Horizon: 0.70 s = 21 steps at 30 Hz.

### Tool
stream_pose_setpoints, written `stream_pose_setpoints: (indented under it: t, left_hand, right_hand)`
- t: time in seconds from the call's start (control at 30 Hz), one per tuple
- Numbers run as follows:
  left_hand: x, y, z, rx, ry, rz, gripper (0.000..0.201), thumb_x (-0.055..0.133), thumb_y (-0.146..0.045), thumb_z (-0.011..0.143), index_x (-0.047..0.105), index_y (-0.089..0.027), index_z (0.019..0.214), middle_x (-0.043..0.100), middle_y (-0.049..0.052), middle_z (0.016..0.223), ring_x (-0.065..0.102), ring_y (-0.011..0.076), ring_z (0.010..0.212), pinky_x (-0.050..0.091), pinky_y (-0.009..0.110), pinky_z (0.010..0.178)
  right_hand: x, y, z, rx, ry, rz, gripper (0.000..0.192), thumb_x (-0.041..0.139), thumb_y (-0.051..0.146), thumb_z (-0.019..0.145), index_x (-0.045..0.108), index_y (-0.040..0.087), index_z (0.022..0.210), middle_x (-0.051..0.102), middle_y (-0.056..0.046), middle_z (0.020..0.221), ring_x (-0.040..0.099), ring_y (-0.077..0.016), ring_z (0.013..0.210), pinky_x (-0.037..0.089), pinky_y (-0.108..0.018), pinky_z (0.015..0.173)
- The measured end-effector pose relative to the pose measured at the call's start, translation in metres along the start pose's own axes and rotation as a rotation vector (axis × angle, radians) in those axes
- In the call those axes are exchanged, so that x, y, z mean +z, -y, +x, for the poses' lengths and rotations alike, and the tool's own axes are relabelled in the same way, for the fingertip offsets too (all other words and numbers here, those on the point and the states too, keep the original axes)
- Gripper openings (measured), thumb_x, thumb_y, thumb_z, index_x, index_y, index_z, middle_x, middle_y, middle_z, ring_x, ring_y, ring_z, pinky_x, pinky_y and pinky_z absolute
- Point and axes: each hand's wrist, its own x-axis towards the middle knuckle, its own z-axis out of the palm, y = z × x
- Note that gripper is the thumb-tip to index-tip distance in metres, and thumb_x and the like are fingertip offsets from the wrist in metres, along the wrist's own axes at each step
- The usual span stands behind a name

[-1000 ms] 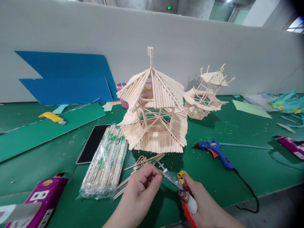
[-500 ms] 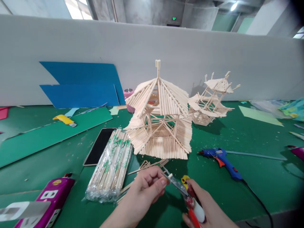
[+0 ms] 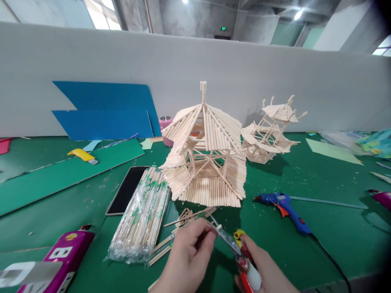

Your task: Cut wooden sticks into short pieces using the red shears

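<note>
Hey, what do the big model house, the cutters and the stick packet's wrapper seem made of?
Model house: apparently bare, matte wood; pale round sticks show. Cutters: grey, shiny blades suggest metal; the smooth red handle is probably plastic. Wrapper: likely plastic film, clear, glossy and crinkled.

Head-worn camera | faces forward, tilted down | fingers (image 3: pixel 209 241) near, low in view | green table (image 3: pixel 311 177) below | pale partition (image 3: pixel 122 59) beyond
</note>
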Motion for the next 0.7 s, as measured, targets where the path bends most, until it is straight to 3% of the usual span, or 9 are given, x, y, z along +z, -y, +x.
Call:
stream_pose_setpoints:
  t: [0.13,0.23,0.3,0.47,0.6,0.7]
  left_hand:
    - [-0.010,-0.003,0.005,-0.242,0.159,-0.413,0.016,0.053,-0.028,0.079,0.057,-0.018,0.068,0.040,-0.005,0.054,0.031,0.0085,0.047,0.022,0.021,0.043]
    - [-0.012,-0.003,0.007,-0.337,0.221,-0.559,0.018,0.056,-0.032,0.077,0.055,-0.017,0.067,0.036,-0.008,0.050,0.023,0.0071,0.043,0.014,0.022,0.041]
    - [-0.011,-0.003,0.007,-0.343,0.225,-0.499,0.017,0.056,-0.031,0.077,0.056,-0.017,0.066,0.039,-0.007,0.050,0.027,0.0075,0.043,0.017,0.022,0.042]
    - [-0.005,-0.003,0.004,-0.133,0.022,-0.136,0.018,0.050,-0.026,0.079,0.061,-0.017,0.068,0.054,0.001,0.062,0.046,0.0143,0.059,0.034,0.026,0.055]
    - [-0.007,-0.003,0.004,-0.226,0.110,-0.342,0.017,0.053,-0.027,0.079,0.060,-0.017,0.068,0.045,-0.003,0.057,0.036,0.0101,0.051,0.026,0.022,0.046]
    - [-0.007,-0.005,0.006,-0.291,0.101,-0.472,0.019,0.054,-0.031,0.079,0.058,-0.016,0.068,0.039,-0.006,0.053,0.028,0.0081,0.047,0.019,0.022,0.042]
  right_hand:
    - [0.002,-0.002,-0.002,0.011,0.024,0.068,0.048,0.059,0.027,0.060,0.043,0.023,0.104,0.058,0.002,0.071,0.052,-0.0134,0.059,0.036,-0.022,0.050]
    - [0.002,-0.004,-0.002,0.026,0.034,0.059,0.044,0.057,0.028,0.061,0.044,0.022,0.103,0.058,0.002,0.067,0.053,-0.0138,0.058,0.035,-0.022,0.050]
    - [0.002,-0.006,-0.001,0.044,0.050,0.035,0.039,0.056,0.028,0.061,0.045,0.020,0.097,0.055,0.002,0.062,0.051,-0.0133,0.055,0.033,-0.023,0.049]
    - [0.007,-0.009,0.001,0.047,0.018,0.014,0.035,0.057,0.027,0.060,0.042,0.020,0.091,0.051,0.003,0.063,0.047,-0.0115,0.054,0.031,-0.022,0.047]
    - [0.005,-0.002,-0.003,0.043,0.088,0.196,0.048,0.062,0.033,0.064,0.042,0.022,0.106,0.054,0.001,0.077,0.047,-0.0097,0.056,0.037,-0.020,0.048]
    - [0.002,0.003,-0.003,0.059,0.113,0.263,0.057,0.065,0.037,0.064,0.041,0.022,0.114,0.055,-0.002,0.083,0.049,-0.0102,0.058,0.040,-0.020,0.051]
